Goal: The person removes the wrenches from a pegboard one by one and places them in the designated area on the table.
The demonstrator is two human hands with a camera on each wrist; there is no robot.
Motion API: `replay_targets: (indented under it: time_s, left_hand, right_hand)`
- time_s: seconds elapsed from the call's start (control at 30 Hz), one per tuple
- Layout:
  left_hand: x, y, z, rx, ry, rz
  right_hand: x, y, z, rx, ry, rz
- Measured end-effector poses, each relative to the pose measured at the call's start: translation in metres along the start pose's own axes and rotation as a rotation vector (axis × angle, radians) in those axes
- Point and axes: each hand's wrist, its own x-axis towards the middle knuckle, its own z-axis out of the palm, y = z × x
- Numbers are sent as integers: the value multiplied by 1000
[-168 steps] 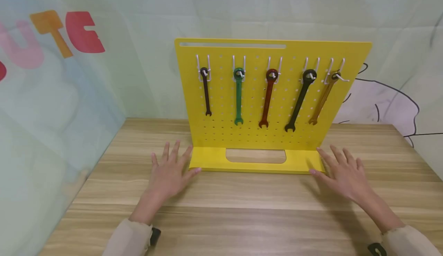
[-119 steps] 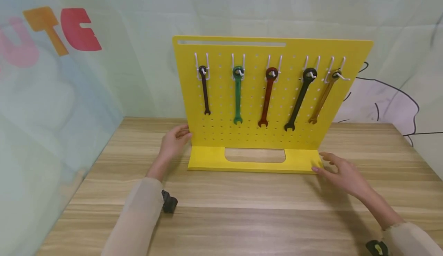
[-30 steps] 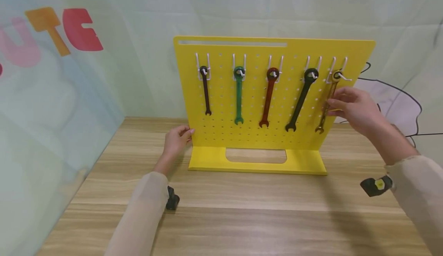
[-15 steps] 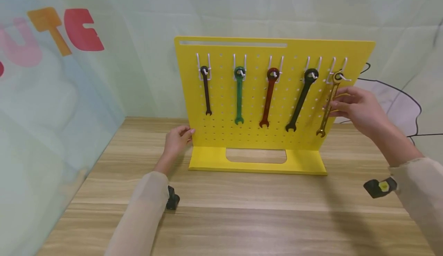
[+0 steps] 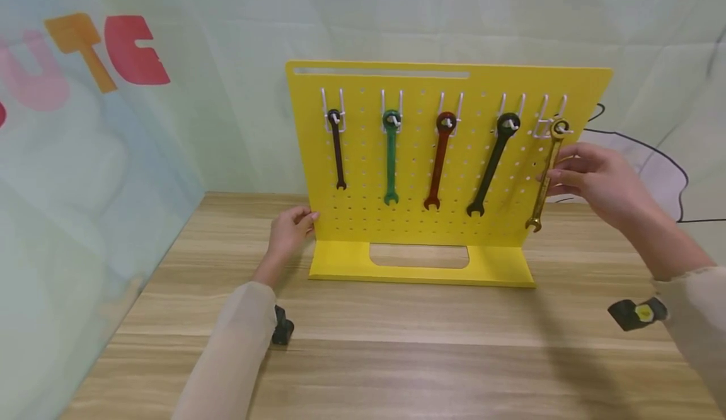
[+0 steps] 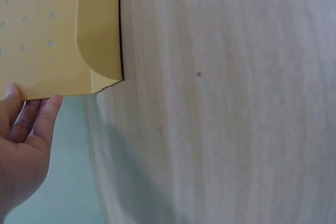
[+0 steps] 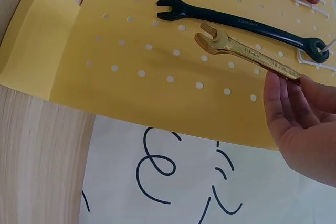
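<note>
Wrench (image 5: 542,194), gold: pinched in right hand (image 5: 604,183), before right side of yellow pegboard (image 5: 411,218). Board stands near counter's (image 5: 397,369) back edge, its left edge pinched by left hand (image 5: 288,232).

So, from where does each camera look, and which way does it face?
Head: worn on the head, facing forward and down at the yellow pegboard; left hand, right hand and beige sleeves show.
Left wrist: worn there, facing the pegboard's edge and wooden table; only the left hand shows, holding that edge.
Right wrist: worn there, facing the gold wrench before the pegboard; only the right hand shows, pinching that wrench.
Shared: head and right wrist show the gold wrench.
</note>
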Motion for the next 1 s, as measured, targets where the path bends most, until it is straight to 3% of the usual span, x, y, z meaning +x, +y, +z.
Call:
replay_targets:
  time_s: [0.53,1.0]
  left_hand:
    - [-1,1,0,8,-7,3]
    - [-1,0,-1,-31,-23,-20]
  right_hand:
    - [-17,-5,-4,-68,-21,-37]
    - [-29,-4,2,-55,-34,-37]
